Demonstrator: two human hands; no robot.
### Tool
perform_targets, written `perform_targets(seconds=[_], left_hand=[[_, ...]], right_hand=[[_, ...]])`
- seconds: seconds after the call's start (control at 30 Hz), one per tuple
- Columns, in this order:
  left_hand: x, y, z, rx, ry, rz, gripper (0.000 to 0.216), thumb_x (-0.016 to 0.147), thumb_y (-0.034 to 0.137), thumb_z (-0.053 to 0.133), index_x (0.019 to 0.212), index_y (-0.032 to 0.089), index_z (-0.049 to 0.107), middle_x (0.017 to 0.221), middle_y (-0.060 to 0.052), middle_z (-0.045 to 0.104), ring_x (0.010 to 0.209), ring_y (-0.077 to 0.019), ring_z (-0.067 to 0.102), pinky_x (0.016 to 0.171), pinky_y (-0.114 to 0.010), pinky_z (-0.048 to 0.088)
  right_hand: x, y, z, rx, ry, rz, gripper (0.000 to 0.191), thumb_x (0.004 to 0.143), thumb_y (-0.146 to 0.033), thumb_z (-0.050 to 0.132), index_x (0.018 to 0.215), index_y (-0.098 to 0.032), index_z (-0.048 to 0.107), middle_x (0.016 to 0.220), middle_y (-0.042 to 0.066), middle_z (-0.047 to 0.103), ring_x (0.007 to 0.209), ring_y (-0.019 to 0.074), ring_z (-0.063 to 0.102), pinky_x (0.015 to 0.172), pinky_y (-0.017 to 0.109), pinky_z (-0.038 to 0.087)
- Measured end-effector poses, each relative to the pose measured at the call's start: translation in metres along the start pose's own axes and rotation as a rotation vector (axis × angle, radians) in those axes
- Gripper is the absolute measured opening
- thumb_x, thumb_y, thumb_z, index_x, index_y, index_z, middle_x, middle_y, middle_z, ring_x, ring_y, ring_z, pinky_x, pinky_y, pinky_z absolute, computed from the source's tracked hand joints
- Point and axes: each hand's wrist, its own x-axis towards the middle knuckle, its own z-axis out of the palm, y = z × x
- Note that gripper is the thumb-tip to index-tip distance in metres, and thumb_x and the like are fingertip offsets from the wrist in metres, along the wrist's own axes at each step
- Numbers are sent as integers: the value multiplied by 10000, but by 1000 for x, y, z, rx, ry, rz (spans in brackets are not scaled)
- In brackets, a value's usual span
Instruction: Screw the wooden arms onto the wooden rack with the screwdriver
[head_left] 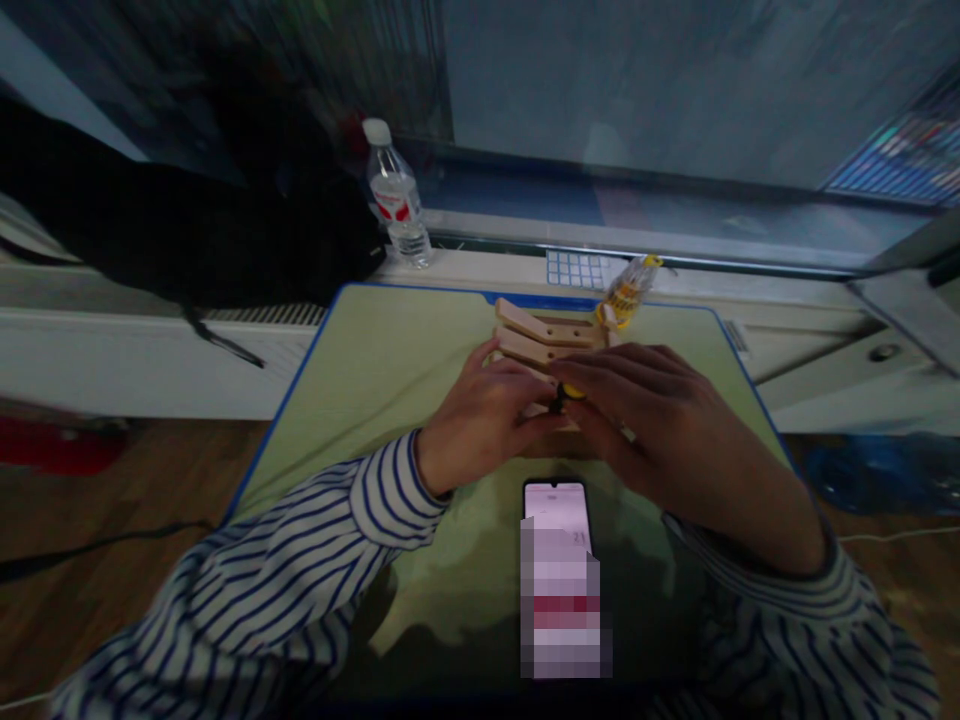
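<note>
Both my hands meet over a stack of light wooden pieces in the middle of a green, blue-edged table. My left hand is curled on the near wooden piece, fingers pressing it from the left. My right hand is closed in a pinch on a small tool with a yellow and black handle, held against the wood. The part of the wood under my hands is hidden.
A lit phone lies on the table just in front of me. A small plastic bag with yellow contents sits behind the wood. On the ledge beyond stand a water bottle and a dark bag.
</note>
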Motion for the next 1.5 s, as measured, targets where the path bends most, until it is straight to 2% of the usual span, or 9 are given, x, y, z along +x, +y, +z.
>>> perform_targets(seconds=[0.1, 0.3, 0.67, 0.87, 1.03, 1.17, 1.27, 1.4, 1.5], left_hand=[[0, -2, 1, 19, -2, 0, 340, 930, 468, 467, 856, 194, 656, 879, -25, 715, 970, -205, 626, 1063, -432, 246], [-1, -2, 2, 12, 2, 8, 286, 932, 425, 489, 879, 205, 664, 940, -16, 725, 1012, -191, 619, 1085, -429, 215], [-2, -2, 2, 5, -55, -4, 197, 937, 270, 486, 1016, 249, 665, 1026, 1, 711, 1065, -184, 599, 1132, -486, 138], [1, -9, -11, 25, -107, 21, 214, 887, 315, 584, 1071, 239, 664, 1056, -7, 702, 1062, -194, 598, 1075, -434, 297], [3, -19, -25, 43, -35, 53, 221, 932, 261, 508, 1075, 204, 667, 1152, -38, 673, 1142, -185, 562, 1031, -384, 387], [4, -21, -31, 70, 0, 67, 228, 933, 230, 501, 1091, 184, 660, 1199, -65, 642, 1166, -191, 547, 1030, -383, 406], [3, -21, -36, 45, -97, 124, 258, 907, 267, 561, 1144, 200, 640, 1244, -77, 605, 1196, -210, 524, 1040, -398, 402], [-1, -25, -41, 45, -202, 245, 398, 850, 303, 650, 1240, 259, 584, 1287, -65, 573, 1252, -235, 471, 1071, -413, 353], [-4, -29, -40, 66, -231, 235, 422, 846, 305, 651, 1256, 258, 563, 1262, -63, 588, 1232, -241, 481, 1063, -413, 339]], right_hand=[[0, 3, 1, -5, 2, -10, 296, 929, -183, 508, 1214, -152, 581, 1167, 72, 681, 1066, 211, 600, 939, 375, 439], [1, 5, 3, -29, 11, 6, 259, 934, -208, 506, 1164, -151, 608, 1124, 82, 697, 1010, 228, 625, 895, 384, 453], [5, 8, 6, -80, 20, 52, 197, 917, -290, 540, 1026, -155, 633, 990, 103, 716, 889, 272, 650, 813, 422, 472], [2, 11, 5, -64, 16, 61, 201, 926, -298, 528, 1037, -153, 613, 984, 100, 709, 908, 255, 648, 820, 395, 473], [-3, 15, 5, -52, -2, 46, 228, 929, -279, 530, 1129, -180, 578, 1062, 87, 693, 956, 240, 635, 842, 391, 478], [-3, 15, 2, -11, -10, 34, 196, 934, -258, 531, 1111, -210, 598, 1069, 60, 693, 962, 203, 635, 849, 358, 485], [-5, 15, -2, 37, -24, 18, 284, 931, -221, 540, 1214, -228, 565, 1158, 49, 670, 1030, 164, 615, 892, 314, 473], [-10, 20, -6, 54, -63, -1, 381, 920, -168, 539, 1300, -163, 516, 1292, 94, 608, 1150, 161, 567, 984, 290, 438], [-13, 23, -7, 51, -49, -13, 365, 914, -134, 527, 1278, -153, 532, 1285, 96, 616, 1162, 157, 566, 995, 277, 437]])
